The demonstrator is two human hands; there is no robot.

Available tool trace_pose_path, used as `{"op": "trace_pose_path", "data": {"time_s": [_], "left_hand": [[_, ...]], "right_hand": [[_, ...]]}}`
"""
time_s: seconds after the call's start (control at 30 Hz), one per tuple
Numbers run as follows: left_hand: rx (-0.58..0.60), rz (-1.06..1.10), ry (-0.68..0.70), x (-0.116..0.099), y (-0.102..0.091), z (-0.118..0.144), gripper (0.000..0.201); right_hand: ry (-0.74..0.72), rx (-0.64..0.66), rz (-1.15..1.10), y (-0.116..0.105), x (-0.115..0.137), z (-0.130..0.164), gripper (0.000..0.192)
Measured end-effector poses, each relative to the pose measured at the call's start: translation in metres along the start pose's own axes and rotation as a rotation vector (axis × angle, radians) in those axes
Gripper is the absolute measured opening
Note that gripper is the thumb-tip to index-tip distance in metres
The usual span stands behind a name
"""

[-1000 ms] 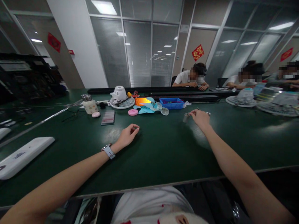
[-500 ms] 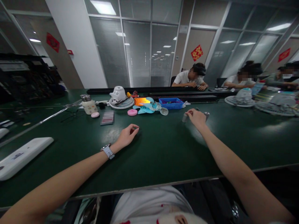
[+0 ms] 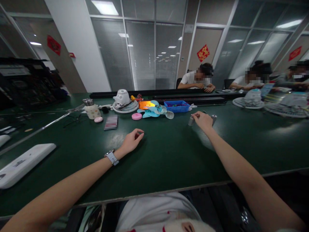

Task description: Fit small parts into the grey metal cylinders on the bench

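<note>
My left hand (image 3: 131, 139) rests on the dark green table (image 3: 169, 151), a watch on its wrist. Its fingers are curled in with the thumb against the forefinger, and nothing shows inside them. My right hand (image 3: 204, 120) is stretched farther out, palm down, between two small silver cylinders. One cylinder (image 3: 191, 121) stands just left of its fingertips, the other (image 3: 213, 119) just right of the knuckles. The fingertips are bunched together above the left cylinder; I cannot see whether they pinch anything.
Beyond my hands lie a white fan housing (image 3: 122, 96) on a grille, light-blue fan blades (image 3: 151, 112), a blue tray (image 3: 177, 106), a pink disc (image 3: 136, 116) and a lidded cup (image 3: 91, 109). A long white device (image 3: 24, 164) lies at left. Three people sit across the table.
My right hand has slid slightly away from me and to the left, uncovering the right-hand cylinder. My left hand has stayed where it was.
</note>
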State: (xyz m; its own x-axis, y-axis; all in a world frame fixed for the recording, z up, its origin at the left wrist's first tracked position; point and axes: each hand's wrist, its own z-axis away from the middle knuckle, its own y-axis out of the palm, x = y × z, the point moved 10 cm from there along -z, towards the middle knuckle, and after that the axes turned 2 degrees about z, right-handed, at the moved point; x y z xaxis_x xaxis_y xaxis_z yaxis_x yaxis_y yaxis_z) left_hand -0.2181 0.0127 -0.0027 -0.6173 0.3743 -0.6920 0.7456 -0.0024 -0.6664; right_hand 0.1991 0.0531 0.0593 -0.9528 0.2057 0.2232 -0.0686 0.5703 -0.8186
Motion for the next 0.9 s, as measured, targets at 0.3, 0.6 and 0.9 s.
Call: {"op": "trace_pose_path", "data": {"time_s": [0.3,0.6,0.9], "left_hand": [[0.004,0.011,-0.018,-0.001,-0.001,0.001,0.039],[-0.001,0.056,0.003,-0.005,0.0,0.002,0.039],[0.03,0.108,0.217,-0.062,0.012,0.021,0.046]], "right_hand": [[-0.004,0.065,-0.134,0.02,-0.008,-0.003,0.038],[0.162,0.214,-0.556,0.054,-0.001,0.012,0.041],[-0.283,0.732,-1.23,0.044,0.202,0.138,0.038]]}}
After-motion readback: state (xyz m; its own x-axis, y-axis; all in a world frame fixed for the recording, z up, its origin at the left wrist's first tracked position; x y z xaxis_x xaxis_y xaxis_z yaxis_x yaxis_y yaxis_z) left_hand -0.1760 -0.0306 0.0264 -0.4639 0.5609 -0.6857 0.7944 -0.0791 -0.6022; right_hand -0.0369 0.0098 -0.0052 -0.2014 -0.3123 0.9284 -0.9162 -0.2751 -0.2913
